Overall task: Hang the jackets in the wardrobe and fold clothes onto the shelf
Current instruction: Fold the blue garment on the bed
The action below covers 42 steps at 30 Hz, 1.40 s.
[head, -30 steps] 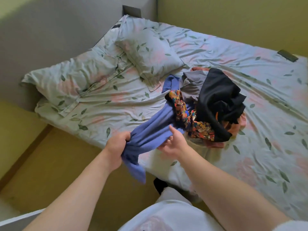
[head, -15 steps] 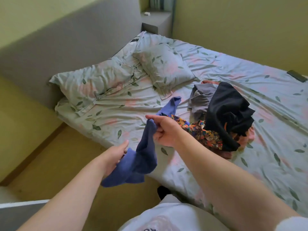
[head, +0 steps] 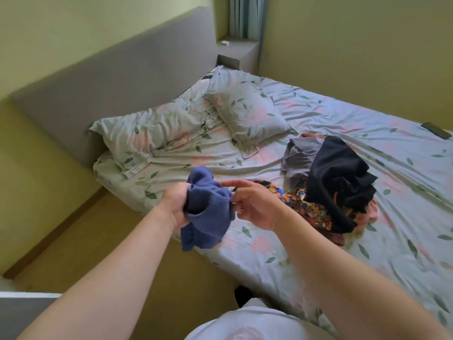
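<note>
The blue garment [head: 208, 209] hangs bunched in the air over the near-left edge of the bed [head: 367, 241], clear of the sheet. The left hand [head: 175, 202] grips it, fingers curled round the wad, probably to take its weight while an edge or opening is found for folding. The right hand [head: 255, 207] meets the cloth's right side with the forefinger straight and the other fingers loosely bent; whether it pinches a fold I cannot tell. Just beyond that hand, toward the middle of the bed, lies the unsorted heap: a patterned piece [head: 306, 204], a black garment [head: 340, 177] on top and a grey one [head: 297, 155] behind. Two pillows [head: 152, 133] rest against the grey headboard [head: 110, 77]. A dark flat object [head: 436, 130] sits at the far edge. The walls are yellow-green, and a curtain [head: 247, 18] hangs in the corner.
</note>
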Each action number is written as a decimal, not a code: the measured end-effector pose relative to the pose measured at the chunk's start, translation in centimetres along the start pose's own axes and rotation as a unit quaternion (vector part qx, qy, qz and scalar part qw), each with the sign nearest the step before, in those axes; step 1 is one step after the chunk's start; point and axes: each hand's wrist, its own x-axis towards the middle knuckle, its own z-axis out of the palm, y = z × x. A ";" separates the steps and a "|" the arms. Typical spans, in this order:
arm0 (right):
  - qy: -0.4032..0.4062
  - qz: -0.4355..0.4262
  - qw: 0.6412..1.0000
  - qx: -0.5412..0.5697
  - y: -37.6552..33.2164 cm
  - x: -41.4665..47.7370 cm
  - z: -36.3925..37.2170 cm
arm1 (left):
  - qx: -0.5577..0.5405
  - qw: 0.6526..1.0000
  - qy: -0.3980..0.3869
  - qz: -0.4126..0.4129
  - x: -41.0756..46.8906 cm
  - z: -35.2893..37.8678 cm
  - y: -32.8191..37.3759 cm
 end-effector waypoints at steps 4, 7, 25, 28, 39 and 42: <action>0.146 -0.024 0.929 -0.340 3.4 2.1 -1.1 | -0.034 0.998 -0.048 0.032 -4.5 2.2 3.6; 0.053 -0.080 0.928 -0.360 4.5 2.8 1.2 | -0.029 0.993 -0.065 0.098 -6.7 2.4 5.0; 0.052 -0.198 0.917 -0.342 -12.6 0.5 6.0 | 0.164 0.892 0.279 0.316 -9.5 -6.4 8.6; 0.060 -0.170 0.871 -0.457 -12.6 1.5 7.2 | 0.273 0.872 0.189 0.359 -11.5 -4.9 9.0; -0.071 -0.152 0.900 -0.402 -7.6 4.7 13.5 | 0.420 0.790 0.094 0.438 -17.9 -5.4 10.7; -0.079 -0.146 0.919 -0.357 -8.4 4.8 14.8 | 0.426 0.785 0.127 0.432 -18.8 -6.5 10.6</action>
